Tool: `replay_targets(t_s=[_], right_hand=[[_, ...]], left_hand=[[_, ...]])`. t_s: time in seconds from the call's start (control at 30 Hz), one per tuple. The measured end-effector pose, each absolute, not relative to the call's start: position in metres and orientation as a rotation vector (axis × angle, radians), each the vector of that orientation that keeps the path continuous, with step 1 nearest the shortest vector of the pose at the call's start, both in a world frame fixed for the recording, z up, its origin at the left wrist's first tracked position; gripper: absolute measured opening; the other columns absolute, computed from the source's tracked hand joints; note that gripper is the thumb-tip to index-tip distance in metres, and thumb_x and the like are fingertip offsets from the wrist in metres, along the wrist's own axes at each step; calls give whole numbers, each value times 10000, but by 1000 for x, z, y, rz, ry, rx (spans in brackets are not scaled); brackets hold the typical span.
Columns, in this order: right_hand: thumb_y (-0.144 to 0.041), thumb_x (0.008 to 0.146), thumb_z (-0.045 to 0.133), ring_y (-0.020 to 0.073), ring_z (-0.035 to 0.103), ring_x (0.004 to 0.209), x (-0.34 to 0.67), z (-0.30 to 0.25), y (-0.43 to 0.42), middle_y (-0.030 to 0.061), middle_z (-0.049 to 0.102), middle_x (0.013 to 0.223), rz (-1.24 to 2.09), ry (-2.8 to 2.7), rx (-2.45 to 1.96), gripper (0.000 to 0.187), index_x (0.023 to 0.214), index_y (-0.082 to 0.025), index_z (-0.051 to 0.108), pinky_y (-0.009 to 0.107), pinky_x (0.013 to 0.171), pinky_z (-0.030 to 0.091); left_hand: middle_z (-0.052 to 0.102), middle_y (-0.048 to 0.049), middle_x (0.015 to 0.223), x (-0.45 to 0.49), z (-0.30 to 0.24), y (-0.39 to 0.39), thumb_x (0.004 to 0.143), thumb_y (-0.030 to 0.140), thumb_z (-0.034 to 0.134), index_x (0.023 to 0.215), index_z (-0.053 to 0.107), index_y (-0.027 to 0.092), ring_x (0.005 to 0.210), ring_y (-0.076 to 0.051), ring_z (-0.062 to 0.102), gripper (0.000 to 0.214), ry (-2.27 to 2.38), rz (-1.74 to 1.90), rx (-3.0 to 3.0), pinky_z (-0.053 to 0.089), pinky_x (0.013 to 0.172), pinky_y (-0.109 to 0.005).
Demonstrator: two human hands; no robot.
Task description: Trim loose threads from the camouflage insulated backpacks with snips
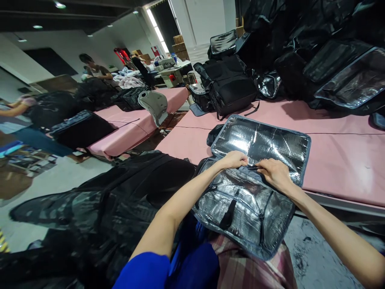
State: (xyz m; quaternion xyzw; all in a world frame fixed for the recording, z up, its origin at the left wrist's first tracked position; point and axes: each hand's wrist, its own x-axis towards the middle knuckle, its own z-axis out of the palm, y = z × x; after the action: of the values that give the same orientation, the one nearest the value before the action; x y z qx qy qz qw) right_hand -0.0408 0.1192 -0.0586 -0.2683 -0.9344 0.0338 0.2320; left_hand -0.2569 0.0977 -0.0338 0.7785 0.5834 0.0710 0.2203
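A black backpack with a shiny silver foil lining (240,216) lies unfolded across my lap and the table edge. Its foil-lined flap (270,144) rests on the pink tabletop, edged in grey-blue binding. My left hand (236,159) is closed at the fold between flap and body, pinching the edge there. Close beside it, the curled fingers of my right hand (274,171) grip a dark strip of fabric at the same fold. A black strap (229,213) hangs over the lower foil part. What lies under my fingertips is partly hidden.
Black bags (231,86) are piled along the far side of the pink table (337,164). More dark bags (120,200) lie heaped at my left. Another pink table (132,134) and a grey chair back (153,103) stand beyond. Two people work among bags at the left.
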Motion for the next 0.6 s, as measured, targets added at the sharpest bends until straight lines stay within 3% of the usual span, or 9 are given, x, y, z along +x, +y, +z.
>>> replay_targets(t_s=[0.23,0.6], right_hand=[[-259,909,431,164,473,725,-46,-52,113,47,629,744,-296,-2602,-682,258,828,-186,665,315,628,238],[-105,865,456,151,444,735,-21,-45,109,46,629,791,-642,-2536,-571,223,943,-171,654,314,637,228]], left_hand=[[635,-1,779,-256,-31,96,758,214,475,732,635,170,724,-140,548,168,1613,239,2143,361,654,-222],[640,-32,861,-244,-33,73,848,303,537,864,683,205,837,-168,524,177,1761,429,2509,358,709,-270]])
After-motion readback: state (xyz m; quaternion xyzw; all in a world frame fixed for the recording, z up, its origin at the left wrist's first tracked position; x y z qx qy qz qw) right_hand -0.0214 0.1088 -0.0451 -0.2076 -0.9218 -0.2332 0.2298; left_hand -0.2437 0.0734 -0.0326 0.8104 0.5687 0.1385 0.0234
